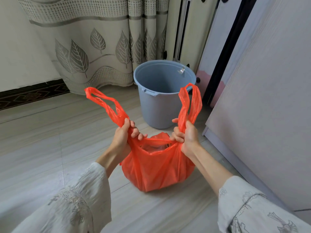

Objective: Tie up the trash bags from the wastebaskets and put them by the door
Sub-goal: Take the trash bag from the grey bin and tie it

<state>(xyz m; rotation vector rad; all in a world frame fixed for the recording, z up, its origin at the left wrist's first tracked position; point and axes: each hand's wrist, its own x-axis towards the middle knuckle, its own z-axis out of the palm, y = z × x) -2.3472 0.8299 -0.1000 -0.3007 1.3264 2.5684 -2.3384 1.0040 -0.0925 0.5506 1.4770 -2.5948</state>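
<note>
Two handles stick up from the bag (156, 169), one gripped in each fist: my left hand (123, 135) is closed around the left handle (104, 102), my right hand (186, 135) around the right handle (191, 101). I have the bag resting on the floor (50, 140) just before the bin (162, 93), its mouth gaping between my hands.

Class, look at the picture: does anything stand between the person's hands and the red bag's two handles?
Nothing does. The left hand and right hand already grip the red trash bag at the base of its handles. The blue wastebasket stands behind it, apart.
</note>
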